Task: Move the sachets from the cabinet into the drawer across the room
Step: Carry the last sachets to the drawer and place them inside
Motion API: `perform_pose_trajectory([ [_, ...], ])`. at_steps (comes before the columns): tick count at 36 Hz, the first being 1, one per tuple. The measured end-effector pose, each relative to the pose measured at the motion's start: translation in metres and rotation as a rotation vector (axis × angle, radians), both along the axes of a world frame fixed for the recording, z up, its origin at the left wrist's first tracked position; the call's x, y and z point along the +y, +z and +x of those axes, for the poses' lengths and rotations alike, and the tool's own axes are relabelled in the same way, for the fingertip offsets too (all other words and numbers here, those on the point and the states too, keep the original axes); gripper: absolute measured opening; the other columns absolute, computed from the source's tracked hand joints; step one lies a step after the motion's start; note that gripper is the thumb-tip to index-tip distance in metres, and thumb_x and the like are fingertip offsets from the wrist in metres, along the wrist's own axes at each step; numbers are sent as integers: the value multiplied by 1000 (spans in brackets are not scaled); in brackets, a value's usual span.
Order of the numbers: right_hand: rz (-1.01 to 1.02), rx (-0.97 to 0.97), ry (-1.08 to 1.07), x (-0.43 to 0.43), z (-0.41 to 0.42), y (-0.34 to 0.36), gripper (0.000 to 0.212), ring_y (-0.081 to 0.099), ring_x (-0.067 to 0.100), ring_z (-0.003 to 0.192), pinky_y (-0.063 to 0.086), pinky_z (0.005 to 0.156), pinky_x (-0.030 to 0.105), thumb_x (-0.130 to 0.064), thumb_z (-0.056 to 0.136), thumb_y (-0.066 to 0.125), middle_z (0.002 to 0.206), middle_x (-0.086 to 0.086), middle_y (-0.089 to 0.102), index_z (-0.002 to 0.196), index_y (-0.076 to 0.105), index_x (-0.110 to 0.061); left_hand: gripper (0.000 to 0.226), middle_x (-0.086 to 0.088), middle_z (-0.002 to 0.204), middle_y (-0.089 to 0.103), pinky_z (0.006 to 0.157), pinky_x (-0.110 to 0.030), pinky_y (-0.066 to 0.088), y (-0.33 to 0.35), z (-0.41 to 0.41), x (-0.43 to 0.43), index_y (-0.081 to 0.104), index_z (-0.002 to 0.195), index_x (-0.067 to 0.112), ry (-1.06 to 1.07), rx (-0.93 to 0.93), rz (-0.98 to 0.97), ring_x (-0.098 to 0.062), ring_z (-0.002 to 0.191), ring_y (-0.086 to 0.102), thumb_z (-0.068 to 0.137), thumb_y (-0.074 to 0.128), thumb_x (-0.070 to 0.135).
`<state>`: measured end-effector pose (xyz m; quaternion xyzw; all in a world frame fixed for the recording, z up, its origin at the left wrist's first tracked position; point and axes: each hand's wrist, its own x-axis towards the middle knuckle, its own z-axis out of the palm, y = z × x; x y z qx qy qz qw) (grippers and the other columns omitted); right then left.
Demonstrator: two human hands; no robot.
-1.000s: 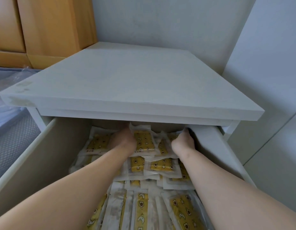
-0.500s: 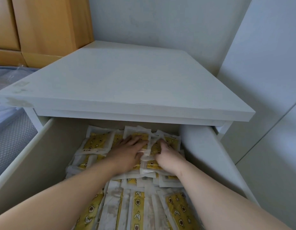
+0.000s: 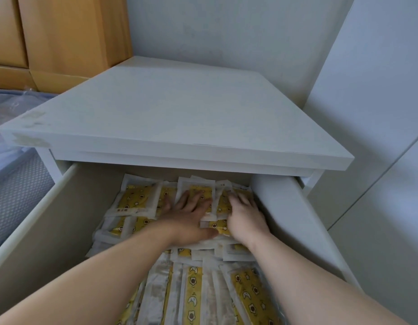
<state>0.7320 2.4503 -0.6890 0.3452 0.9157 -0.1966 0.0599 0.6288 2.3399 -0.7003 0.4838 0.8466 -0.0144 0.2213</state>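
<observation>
Packed into the open drawer [image 3: 280,207] — sachets [image 3: 137,200], white-edged, with yellow panels printed with stars, moons and small brown-centred shapes. Flat and overlapping at the back, in lengthwise rows toward the front. A few dark marks along the lower border of one back-left sachet, too blurred to read.

Left hand [image 3: 187,214] palm-down on the back pile, fingers straight and spread, pressing on the packets. Right hand [image 3: 246,216] just beside it on the same pile, fingers close together and slightly bent, tips at a sachet's raised edge — pinching or only pressing, cannot tell.

Right drawer wall close against the right hand; left wall bare beside the pile. Low overhang of the white bench top [image 3: 180,113] above the pile's far end, open air over the front rows. Beyond, a wooden cupboard [image 3: 69,36] at left, pale wall panels [image 3: 367,113] hard by the right.
</observation>
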Motion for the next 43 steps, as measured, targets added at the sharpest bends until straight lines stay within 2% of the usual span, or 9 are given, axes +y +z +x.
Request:
perform_pose_trajectory([
  [5, -101, -93, 58, -8, 8, -2, 49, -3, 23, 147, 3, 117, 47, -24, 102, 24, 160, -4, -3, 150, 15, -24, 77, 11, 153, -28, 113, -48, -17, 2, -2, -2, -13, 147, 38, -35, -32, 15, -16, 141, -27, 91, 37, 53],
  [14, -67, -133, 70, -15, 11, -1, 60, -11, 25, 146, 1, 116, 48, -50, 99, 22, 159, -3, -11, 151, 1, -28, 73, 14, 149, -35, 115, -45, -14, -3, 1, -28, -23, 142, 43, 15, 60, 64, -18, 139, -32, 87, 15, 72],
  [21, -15, -156, 104, -19, 16, -9, 59, -14, 25, 145, -1, 115, 50, -52, 99, 17, 157, -3, -18, 150, -6, -32, 67, 11, 152, -30, 115, -47, -14, -5, 5, -24, -19, 145, 39, 6, 112, -1, -18, 142, -25, 91, 12, 66],
  [27, -36, -127, 110, -16, 14, -8, 55, -12, 25, 146, 0, 115, 51, -50, 100, 20, 158, -5, -15, 150, 1, -36, 71, 9, 155, -25, 115, -43, -13, -2, 4, -20, -14, 148, 29, 56, 90, 23, -18, 143, -22, 95, 23, 57],
  [30, 82, -23, 101, -22, 21, -6, 53, -10, 27, 146, 1, 116, 49, -46, 100, 28, 158, -8, -12, 148, 14, -31, 69, 2, 158, -17, 116, -40, -11, 3, 10, -27, 0, 150, 20, 41, 199, 129, -19, 145, -15, 94, 27, 49],
  [33, 96, 4, 119, -26, 24, -4, 51, -5, 24, 146, 2, 116, 50, -45, 99, 28, 159, -8, -2, 147, 20, -30, 64, -9, 155, 24, 115, -47, -2, 11, 15, -34, 40, 141, 18, -20, 505, 301, -28, 145, 15, 89, 18, 50],
  [34, 48, -26, 132, -28, 23, -5, 51, -6, 23, 146, 2, 115, 52, -47, 99, 26, 159, -8, -2, 148, 17, -32, 62, -9, 154, 26, 114, -50, 0, 15, 13, -37, 41, 140, 23, -2, 548, 293, -30, 144, 16, 91, 18, 53],
  [38, -19, -138, 156, -29, 23, -8, 54, -15, 23, 145, -3, 114, 55, -54, 98, 17, 158, -7, -16, 148, 1, -41, 64, 2, 157, -21, 111, -56, -13, 10, -4, -52, -6, 147, 43, 276, 198, 31, -31, 143, -20, 91, 12, 67],
  [43, -20, -173, 172, -27, 21, -8, 56, -16, 24, 145, -2, 113, 56, -55, 98, 19, 157, -7, -18, 148, -3, -42, 61, 0, 156, -22, 111, -57, -14, 1, -5, -55, -15, 144, 46, 285, 138, -54, -33, 142, -23, 91, 8, 66],
])
